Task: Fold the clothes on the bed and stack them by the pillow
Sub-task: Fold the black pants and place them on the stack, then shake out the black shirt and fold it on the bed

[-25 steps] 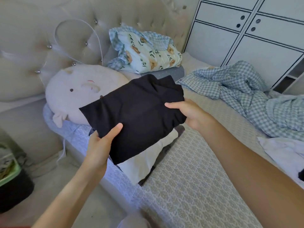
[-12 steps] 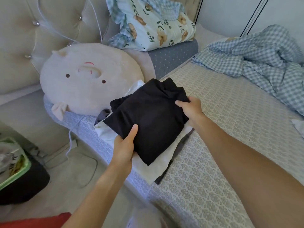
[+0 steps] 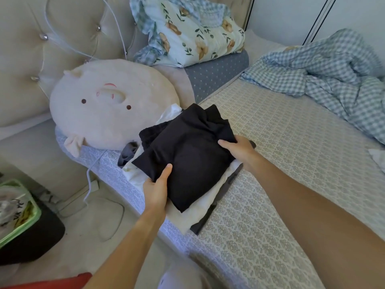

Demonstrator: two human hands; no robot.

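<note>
I see left hand (image 3: 156, 189) and right hand (image 3: 237, 146) both gripping folded black garment (image 3: 187, 157), resting atop white garment (image 3: 200, 207) beside pig pillow (image 3: 108, 105).

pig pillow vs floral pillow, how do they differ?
The pig pillow is round, plain cream, with a face; the floral pillow is boxy, flower-printed, with a checked frill. The pig pillow lies beside the black garment; the floral pillow sits farther back on a grey bolster. Both lean toward the headboard.
</note>
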